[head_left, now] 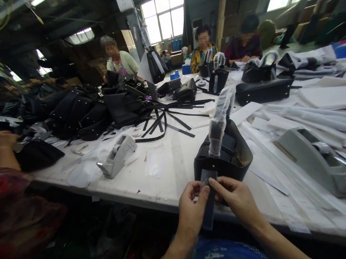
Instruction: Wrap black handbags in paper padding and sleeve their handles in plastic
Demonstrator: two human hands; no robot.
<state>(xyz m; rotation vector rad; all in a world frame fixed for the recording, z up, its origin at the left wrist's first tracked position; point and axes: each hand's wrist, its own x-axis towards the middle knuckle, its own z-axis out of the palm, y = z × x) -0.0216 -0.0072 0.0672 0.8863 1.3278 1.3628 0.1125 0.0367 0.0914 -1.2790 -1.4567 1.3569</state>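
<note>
A black handbag (237,154) stands at the near edge of the table, its top open. One handle, wrapped in clear plastic film (219,127), rises from it. Against the bag's near side is a flat black strap (208,210), its lower end hanging past the table edge. My left hand (193,203) pinches the strap between thumb and fingers from the left. From the right, my right hand (237,195) is closed on the same strap, thumb on its face. Both hands are close together just below a small gold stud on the bag.
Grey tape dispensers stand left (117,154) and right (322,160) of the bag. Loose black straps (166,113) lie beyond it, with piled black handbags (76,108) at left. White foam sheets (345,94) cover the right side. A co-worker's hands (1,145) are at far left; other people sit opposite.
</note>
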